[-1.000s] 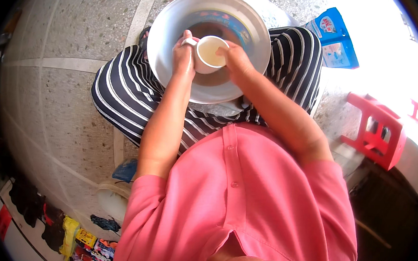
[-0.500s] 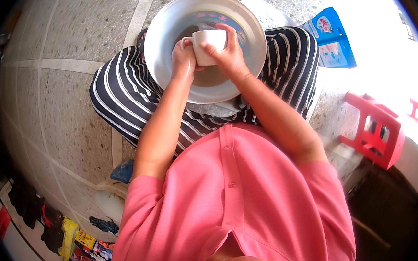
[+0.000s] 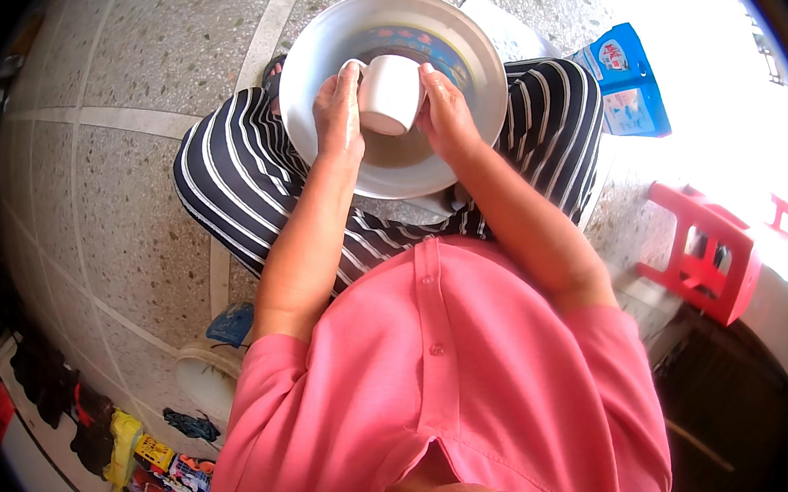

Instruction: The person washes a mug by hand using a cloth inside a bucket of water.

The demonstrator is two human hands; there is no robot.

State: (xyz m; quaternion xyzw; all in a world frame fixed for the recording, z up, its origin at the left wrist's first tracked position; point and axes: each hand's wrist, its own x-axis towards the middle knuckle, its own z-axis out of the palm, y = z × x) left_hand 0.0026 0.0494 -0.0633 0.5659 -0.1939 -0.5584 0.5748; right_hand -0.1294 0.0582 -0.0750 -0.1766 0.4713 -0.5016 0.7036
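Between my two hands is a white mug (image 3: 390, 96), tipped so that its base shows toward me. My left hand (image 3: 338, 112) is closed on its handle side, wet along the wrist. The fingers of my right hand (image 3: 447, 111) press against the opposite side, partly hidden behind the mug. Under the mug sits a wide metal basin (image 3: 304, 126) with a coloured pattern inside and some murky water at the bottom. The basin stands between my knees.
Right of my knee a blue pouch (image 3: 624, 84) stands on the speckled floor (image 3: 175, 34). A red plastic stool (image 3: 713, 253) is farther right. By my left elbow are a pale bucket (image 3: 208, 379) and a blue item (image 3: 231, 324). Assorted items lie at the lower left.
The mug has tilted, its base now turned toward me. My left hand has moved up along the handle side, and my right hand has shifted from the rim to the mug's right side.
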